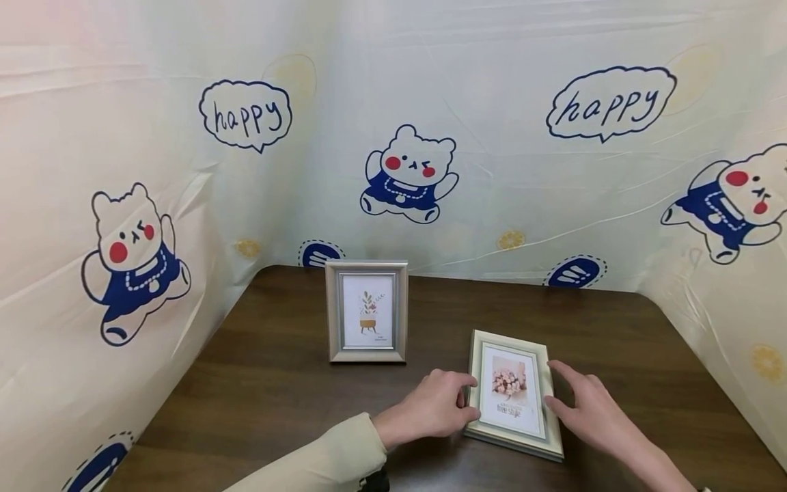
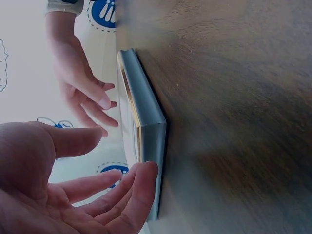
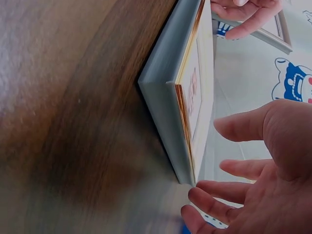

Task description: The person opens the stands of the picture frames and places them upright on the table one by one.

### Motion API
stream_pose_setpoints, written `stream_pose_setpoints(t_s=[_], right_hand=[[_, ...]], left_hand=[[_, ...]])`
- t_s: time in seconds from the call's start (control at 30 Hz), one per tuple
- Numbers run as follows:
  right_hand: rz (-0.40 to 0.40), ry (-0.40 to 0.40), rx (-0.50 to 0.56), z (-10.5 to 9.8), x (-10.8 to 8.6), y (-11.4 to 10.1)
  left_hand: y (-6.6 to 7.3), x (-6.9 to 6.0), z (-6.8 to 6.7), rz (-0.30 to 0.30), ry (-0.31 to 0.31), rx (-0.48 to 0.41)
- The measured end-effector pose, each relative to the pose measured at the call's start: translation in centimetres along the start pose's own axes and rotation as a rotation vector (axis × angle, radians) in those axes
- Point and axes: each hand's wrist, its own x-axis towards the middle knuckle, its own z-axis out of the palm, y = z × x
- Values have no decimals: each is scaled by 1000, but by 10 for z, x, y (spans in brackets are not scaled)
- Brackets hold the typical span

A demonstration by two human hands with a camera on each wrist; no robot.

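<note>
A pale cream picture frame (image 1: 509,393) with a flower photo lies face up on the table, slightly turned. My left hand (image 1: 433,406) is at its left edge, thumb and fingers loosely bent. In the left wrist view, a fingertip of that hand (image 2: 73,190) overlaps the frame's side (image 2: 151,141); whether it touches cannot be told. Along the right edge is my right hand (image 1: 593,413), its fingers spread and relaxed. The right wrist view has this hand (image 3: 263,170) beside the frame's corner (image 3: 183,170), with nothing gripped.
A second picture frame (image 1: 367,352), beige with a potted plant print, stands upright farther back and left. The dark wooden table (image 1: 264,396) has rounded back corners. A printed cloth (image 1: 492,178) with bears and "happy" bubbles hangs around it on the back and sides.
</note>
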Motion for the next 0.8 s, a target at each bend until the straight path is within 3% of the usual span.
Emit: stream_pose_setpoints(t_s=[0.37,0.8], right_hand=[[-33,-28,15,1,6,8],[17,-80,-5,2,15,11]], left_hand=[[1,3,3,-39,-60,13],[3,8,3,-50,-114,44]])
